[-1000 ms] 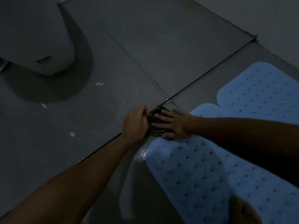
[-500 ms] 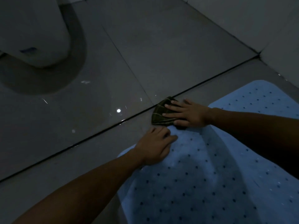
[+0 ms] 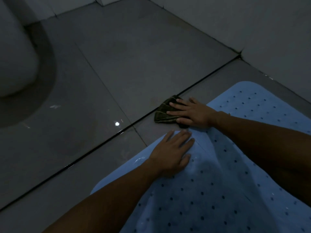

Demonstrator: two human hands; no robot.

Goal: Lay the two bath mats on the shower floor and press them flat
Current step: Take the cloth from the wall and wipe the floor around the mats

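Two light blue bath mats with small dark holes lie side by side on the grey tiled floor. The near mat (image 3: 193,199) fills the lower right. The far mat (image 3: 255,105) reaches toward the wall. My left hand (image 3: 173,152) lies flat, fingers spread, on the near mat's top corner. My right hand (image 3: 190,113) rests palm down on a small dark folded cloth (image 3: 163,113) with thin light stripes, on the floor just beyond the mats. My right forearm crosses over both mats and hides the seam between them.
A white toilet base (image 3: 15,64) stands at the upper left with its shadow on the tiles. A dark grout line (image 3: 101,145) runs diagonally across the floor. Pale walls (image 3: 244,22) close off the upper right. The tiles look wet and shiny.
My left hand left the cloth and came down flat on the near mat's corner. My right hand stays on the cloth. The camera shifted, bringing more of the mats into view.
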